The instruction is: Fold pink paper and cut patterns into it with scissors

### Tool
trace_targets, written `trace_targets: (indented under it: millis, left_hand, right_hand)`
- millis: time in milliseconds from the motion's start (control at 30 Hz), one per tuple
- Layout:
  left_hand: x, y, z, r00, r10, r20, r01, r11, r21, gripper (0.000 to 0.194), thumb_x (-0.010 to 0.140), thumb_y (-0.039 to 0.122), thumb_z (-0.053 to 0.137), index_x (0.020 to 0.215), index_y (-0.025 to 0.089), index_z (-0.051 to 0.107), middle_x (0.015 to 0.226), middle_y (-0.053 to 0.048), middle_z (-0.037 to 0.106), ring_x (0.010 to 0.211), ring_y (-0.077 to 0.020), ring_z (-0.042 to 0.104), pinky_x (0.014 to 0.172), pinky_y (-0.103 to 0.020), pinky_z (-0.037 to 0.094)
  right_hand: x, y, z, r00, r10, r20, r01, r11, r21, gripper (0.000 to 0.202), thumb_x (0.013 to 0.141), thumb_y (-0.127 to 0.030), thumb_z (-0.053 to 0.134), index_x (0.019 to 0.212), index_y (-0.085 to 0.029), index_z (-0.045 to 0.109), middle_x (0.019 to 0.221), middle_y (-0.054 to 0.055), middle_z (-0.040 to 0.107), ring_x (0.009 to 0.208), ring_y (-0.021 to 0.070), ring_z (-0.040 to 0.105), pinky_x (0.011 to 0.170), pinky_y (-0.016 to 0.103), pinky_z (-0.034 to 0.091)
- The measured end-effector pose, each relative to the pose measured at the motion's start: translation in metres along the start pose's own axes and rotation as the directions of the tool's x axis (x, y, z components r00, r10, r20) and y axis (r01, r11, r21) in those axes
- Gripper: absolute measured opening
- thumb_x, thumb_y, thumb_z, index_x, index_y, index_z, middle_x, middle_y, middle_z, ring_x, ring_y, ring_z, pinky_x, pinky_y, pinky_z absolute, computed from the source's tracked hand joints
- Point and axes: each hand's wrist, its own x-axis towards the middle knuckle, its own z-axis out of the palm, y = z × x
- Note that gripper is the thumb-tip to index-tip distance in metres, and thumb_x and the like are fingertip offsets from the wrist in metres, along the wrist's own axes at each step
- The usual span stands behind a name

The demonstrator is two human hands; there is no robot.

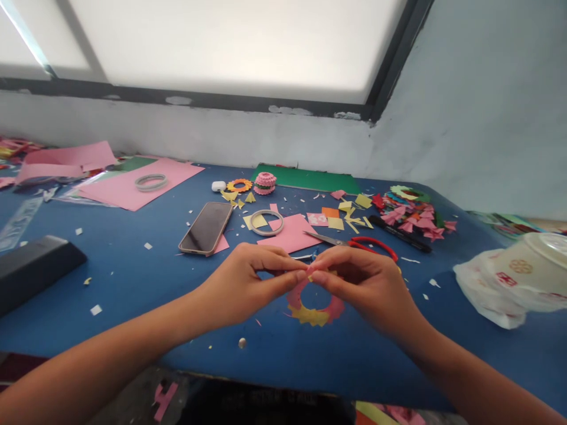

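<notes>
Between my two hands hangs a ring of folded pink and yellow paper point(309, 314), its lower edge jagged. My left hand point(254, 274) pinches the top of the ring between thumb and fingers. Against it, my right hand point(361, 277) pinches the same spot from the other side, so the exact join is hidden by the fingertips. Red-handled scissors point(372, 243) lie just beyond my right hand, blades pointing left. Past the fingers are a pink paper sheet point(292, 234) and a tape roll point(266, 222).
A phone point(206, 228) lies left of the tape. Farther back are an orange paper ring point(239, 185), a stacked pink ring point(265, 183) and yellow scraps. To the right sit a black marker point(401, 234), a heap of folded paper pieces point(411, 212) and a bagged cup point(527, 271).
</notes>
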Motion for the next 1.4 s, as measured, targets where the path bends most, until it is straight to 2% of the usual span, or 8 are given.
trace_targets:
  millis: [233,467,633,933,1033,1200,1300,1400]
  left_hand:
    - [0.000,-0.001,0.002,0.999,-0.015,-0.043,0.014,0.999,-0.029,0.016,0.079,0.025,0.058,0.087,0.018,0.071,0.073,-0.001,0.068,0.067,-0.0096,0.060,0.059,-0.019,0.047]
    - [0.002,-0.004,0.004,1.000,-0.019,-0.006,0.019,1.000,-0.021,0.018,0.080,0.026,0.056,0.088,0.018,0.070,0.071,-0.003,0.068,0.064,-0.0105,0.059,0.056,-0.020,0.047]
    - [0.003,-0.007,0.004,1.000,-0.013,-0.007,0.012,1.000,-0.027,0.018,0.080,0.026,0.056,0.088,0.018,0.071,0.073,-0.003,0.069,0.065,-0.0110,0.059,0.054,-0.020,0.046]
    - [0.002,-0.009,0.006,0.999,-0.007,-0.041,0.007,1.000,-0.007,0.020,0.081,0.027,0.056,0.094,0.020,0.070,0.068,-0.002,0.066,0.061,-0.0097,0.056,0.052,-0.019,0.044]
    - [0.001,-0.008,0.008,0.996,0.036,-0.078,-0.036,0.999,0.008,0.018,0.080,0.024,0.058,0.092,0.020,0.070,0.067,-0.002,0.067,0.061,-0.0090,0.057,0.054,-0.018,0.044]
    - [0.000,-0.006,0.008,0.983,0.132,-0.128,-0.126,0.991,0.051,0.015,0.078,0.020,0.060,0.089,0.020,0.071,0.070,-0.001,0.068,0.061,-0.0079,0.058,0.053,-0.017,0.046]
    - [-0.001,-0.005,0.007,0.972,0.170,-0.165,-0.158,0.984,0.084,0.013,0.077,0.020,0.061,0.086,0.018,0.071,0.070,-0.002,0.067,0.060,-0.0081,0.058,0.052,-0.017,0.046]
    - [-0.001,-0.004,0.005,0.966,0.183,-0.183,-0.165,0.980,0.111,0.014,0.078,0.021,0.060,0.086,0.018,0.070,0.070,-0.002,0.067,0.059,-0.0087,0.059,0.052,-0.018,0.047]
  right_hand:
    - [0.000,0.000,-0.002,1.000,0.008,-0.011,-0.007,1.000,0.019,0.009,0.069,-0.026,0.069,0.070,-0.019,0.063,0.070,0.001,0.065,0.063,0.0114,0.060,0.052,0.021,0.051]
    - [-0.001,0.003,0.000,1.000,-0.019,-0.013,0.019,0.999,0.037,0.006,0.067,-0.018,0.066,0.067,-0.018,0.061,0.067,0.000,0.063,0.057,0.0100,0.059,0.046,0.019,0.050]
    - [-0.002,0.006,0.004,0.996,-0.070,-0.061,0.074,0.996,0.055,0.006,0.068,-0.017,0.067,0.068,-0.019,0.061,0.070,0.000,0.066,0.064,0.0124,0.063,0.054,0.022,0.055]
    - [0.000,0.006,0.006,0.994,0.063,-0.088,-0.049,0.987,0.151,0.014,0.061,-0.022,0.075,0.071,-0.020,0.065,0.068,-0.001,0.069,0.054,0.0128,0.064,0.042,0.020,0.056]
    - [0.001,0.006,0.006,0.990,0.113,-0.088,-0.091,0.971,0.222,0.018,0.056,-0.023,0.078,0.070,-0.020,0.066,0.065,-0.002,0.069,0.052,0.0133,0.064,0.041,0.020,0.056]
    - [0.000,0.007,0.009,0.983,0.160,-0.086,-0.129,0.949,0.289,0.016,0.058,-0.025,0.077,0.071,-0.021,0.068,0.065,-0.001,0.070,0.053,0.0135,0.065,0.043,0.021,0.056]
    - [-0.001,0.005,0.009,0.990,0.110,-0.090,-0.079,0.954,0.290,0.017,0.060,-0.024,0.076,0.074,-0.022,0.069,0.065,-0.001,0.070,0.052,0.0129,0.065,0.044,0.021,0.056]
    - [-0.002,-0.001,0.005,0.993,0.021,-0.117,-0.003,0.989,0.150,0.021,0.059,-0.022,0.076,0.079,-0.023,0.069,0.067,-0.001,0.070,0.056,0.0122,0.065,0.047,0.018,0.056]
